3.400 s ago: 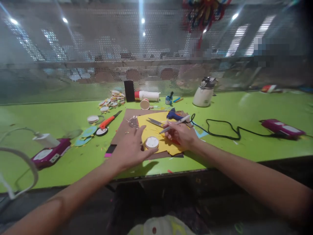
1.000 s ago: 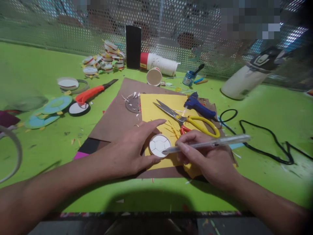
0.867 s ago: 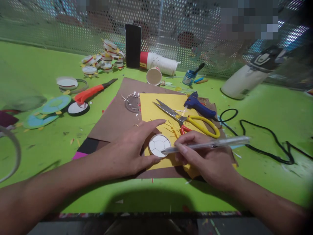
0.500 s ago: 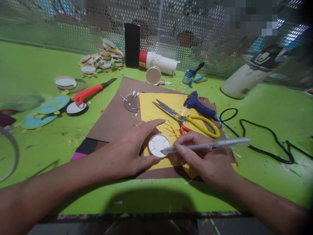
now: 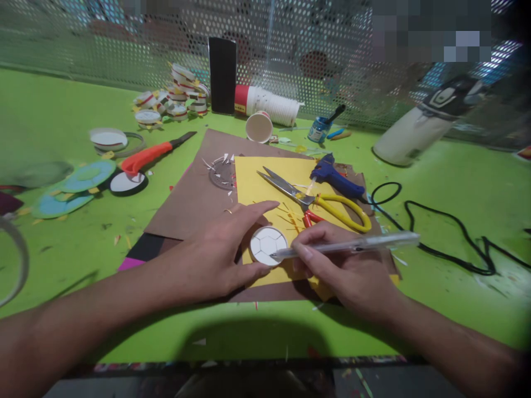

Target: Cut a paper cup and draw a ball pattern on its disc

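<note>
Between the thumb and fingers of my left hand [image 5: 226, 249] sits a small white paper disc [image 5: 265, 241], drawn with dark lines like a football's panels. My right hand [image 5: 344, 265] is closed around a clear-barrelled pen [image 5: 352, 244], its tip touching the lower right of the disc. Under the disc lies a yellow paper sheet [image 5: 261, 190] on brown paper [image 5: 178, 204]. Scissors [image 5: 315, 204] with yellow and red handles rest on the sheet just beyond my hands. A blue glue gun [image 5: 338, 178] lies at their right.
At left are an orange-handled knife [image 5: 153, 156] and light-blue discs [image 5: 85, 179]. Behind stand small white paper rings in a pile [image 5: 178, 97], a black phone [image 5: 223, 77], and stacked paper cups [image 5: 269, 105]. A bottle [image 5: 415, 132], a paint jar [image 5: 319, 130] and a black cord [image 5: 448, 232] are at right.
The view has shifted very slightly. Both hands keep their places, and the pen tip stays at the lower right of the disc.
</note>
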{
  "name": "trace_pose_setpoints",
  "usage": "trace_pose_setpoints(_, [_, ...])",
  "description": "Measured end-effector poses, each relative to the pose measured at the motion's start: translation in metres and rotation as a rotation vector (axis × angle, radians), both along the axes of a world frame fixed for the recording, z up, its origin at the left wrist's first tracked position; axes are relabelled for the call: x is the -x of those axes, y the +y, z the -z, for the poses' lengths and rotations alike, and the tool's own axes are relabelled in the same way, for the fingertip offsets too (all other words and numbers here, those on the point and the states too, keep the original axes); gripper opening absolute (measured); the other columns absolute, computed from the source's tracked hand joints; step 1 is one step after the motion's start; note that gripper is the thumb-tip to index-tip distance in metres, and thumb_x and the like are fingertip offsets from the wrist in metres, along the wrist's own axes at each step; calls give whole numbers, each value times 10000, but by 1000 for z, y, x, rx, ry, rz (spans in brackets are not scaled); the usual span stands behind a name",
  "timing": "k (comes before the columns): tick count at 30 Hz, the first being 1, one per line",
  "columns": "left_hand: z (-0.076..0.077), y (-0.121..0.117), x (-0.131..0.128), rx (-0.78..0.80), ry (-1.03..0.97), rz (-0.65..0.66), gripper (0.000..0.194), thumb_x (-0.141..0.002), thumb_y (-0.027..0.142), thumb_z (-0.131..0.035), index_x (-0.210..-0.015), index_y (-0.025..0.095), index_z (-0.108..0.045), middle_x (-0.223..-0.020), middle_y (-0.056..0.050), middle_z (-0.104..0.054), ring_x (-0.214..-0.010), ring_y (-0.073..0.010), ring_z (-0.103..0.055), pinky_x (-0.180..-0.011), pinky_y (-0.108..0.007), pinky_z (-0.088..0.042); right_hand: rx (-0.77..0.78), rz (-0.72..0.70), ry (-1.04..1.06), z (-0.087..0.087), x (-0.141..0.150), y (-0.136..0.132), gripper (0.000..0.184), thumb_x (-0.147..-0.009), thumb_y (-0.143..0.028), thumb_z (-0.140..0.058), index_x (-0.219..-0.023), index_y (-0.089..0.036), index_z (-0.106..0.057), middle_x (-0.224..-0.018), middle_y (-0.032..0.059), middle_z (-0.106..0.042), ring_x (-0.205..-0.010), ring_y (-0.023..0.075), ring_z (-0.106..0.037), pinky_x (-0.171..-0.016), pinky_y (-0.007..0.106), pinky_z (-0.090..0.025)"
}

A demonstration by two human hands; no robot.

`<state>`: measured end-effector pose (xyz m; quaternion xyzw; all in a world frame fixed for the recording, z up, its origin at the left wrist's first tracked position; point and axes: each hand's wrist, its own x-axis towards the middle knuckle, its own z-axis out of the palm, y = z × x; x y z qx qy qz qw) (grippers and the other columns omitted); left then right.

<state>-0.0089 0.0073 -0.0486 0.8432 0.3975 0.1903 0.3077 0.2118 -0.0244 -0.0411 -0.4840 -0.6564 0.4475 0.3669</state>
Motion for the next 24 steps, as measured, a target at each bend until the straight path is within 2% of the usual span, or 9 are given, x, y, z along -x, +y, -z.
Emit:
trace_pose_setpoints(4, [0,0,1,0,15,5,736,-842,337,-650,-1488,284,-302,-1303,-77,-571,-1082,-257,-588,-916,-383,-481,1,13,-18,0,0,0,106,-879,-287,-633,-788,-235,-615,-581,-11,-642,-459,124,-578,-441,259,-495])
trace_pose_setpoints(10, [0,0,1,-7,1,0,708,-844,329,-643,-1474,281,-325,-1262,-70,-599,-1073,-257,-592,-904,-383,-489,4,25,-21,1,0,-1,86,-871,-274,-630,-797,-232,-625,-592,-6,-654,-473,129,-591,-441,258,-505])
trace_pose_setpoints(24, [1,0,1,5,15,-5,730,-842,321,-645,-1487,285,-304,-1306,-83,-568,-1098,-267,-580,-931,-404,-477,-6,31,-22,0,1,-1,110,-878,-290,-615,-791,-224,-616,-597,-6,-665,-480,129,-609,-463,256,-509])
